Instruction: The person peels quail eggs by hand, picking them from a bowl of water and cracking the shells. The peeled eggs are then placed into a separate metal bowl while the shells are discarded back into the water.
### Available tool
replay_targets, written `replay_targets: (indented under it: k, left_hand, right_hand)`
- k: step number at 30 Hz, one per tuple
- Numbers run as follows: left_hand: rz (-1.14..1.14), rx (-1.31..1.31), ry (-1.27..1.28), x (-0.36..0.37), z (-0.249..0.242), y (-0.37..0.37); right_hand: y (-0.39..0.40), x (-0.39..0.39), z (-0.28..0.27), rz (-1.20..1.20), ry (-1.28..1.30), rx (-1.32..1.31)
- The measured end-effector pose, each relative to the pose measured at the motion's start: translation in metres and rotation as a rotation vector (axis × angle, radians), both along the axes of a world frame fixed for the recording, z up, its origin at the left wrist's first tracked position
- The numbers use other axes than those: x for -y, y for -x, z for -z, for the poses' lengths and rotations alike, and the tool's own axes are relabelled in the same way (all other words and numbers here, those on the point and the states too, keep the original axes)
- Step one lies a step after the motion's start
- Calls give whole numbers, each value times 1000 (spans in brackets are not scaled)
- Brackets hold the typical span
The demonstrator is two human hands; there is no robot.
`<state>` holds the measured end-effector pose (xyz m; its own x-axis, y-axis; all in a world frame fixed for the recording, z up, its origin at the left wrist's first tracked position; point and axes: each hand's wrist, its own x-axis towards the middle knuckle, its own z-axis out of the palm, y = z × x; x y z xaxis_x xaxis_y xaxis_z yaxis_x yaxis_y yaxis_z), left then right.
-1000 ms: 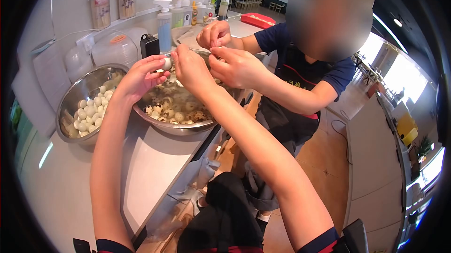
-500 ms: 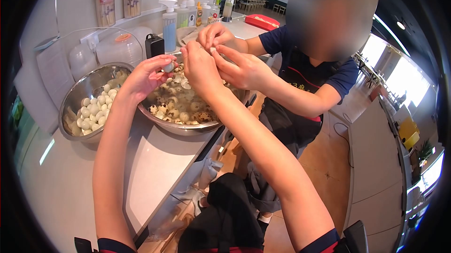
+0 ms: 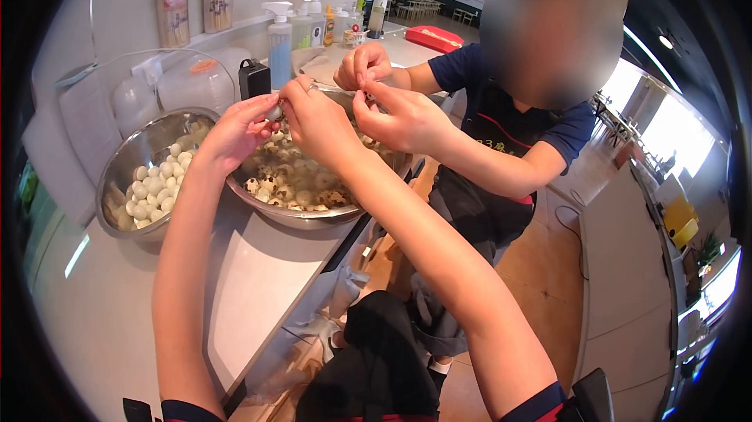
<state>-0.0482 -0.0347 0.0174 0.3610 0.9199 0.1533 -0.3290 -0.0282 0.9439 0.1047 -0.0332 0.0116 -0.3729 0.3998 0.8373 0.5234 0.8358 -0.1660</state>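
A pale quail egg [image 3: 274,113] is pinched in the fingers of my left hand [image 3: 237,131]. My right hand [image 3: 319,120] meets it from the other side, its curled fingertips on the same egg. Both hands are above a metal bowl [image 3: 294,220] of speckled quail eggs and shell bits in liquid. Left of my left forearm stands another metal bowl [image 3: 125,157], with many smooth, peeled eggs [image 3: 160,183] heaped in it. My fingers partly hide the egg between my hands.
Across the bowl, a co-worker's hands [image 3: 399,113] pinch something small close to my right hand. A black box [image 3: 254,79], spray bottle [image 3: 280,42] and other bottles stand behind. A red tray [image 3: 434,39] lies farther back. The counter edge [image 3: 333,261] runs beside my right forearm.
My right hand has moved left, away from the co-worker's hands, and its fingers now meet the egg in my left hand. The co-worker's hands have shifted slightly.
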Motion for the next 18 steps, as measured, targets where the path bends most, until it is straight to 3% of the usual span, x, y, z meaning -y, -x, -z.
replay_targets:
  k: [6,13,18]
  left_hand:
    - [25,-25,19,-3,2,4]
    - [61,-23,0,2,-2,0]
    - [77,10,-46,1,0,-1]
  right_hand:
    - [1,-5,1,91,12,66]
    - [-1,-5,2,41,12,18]
    - [-1,-12,3,131,-38,-117]
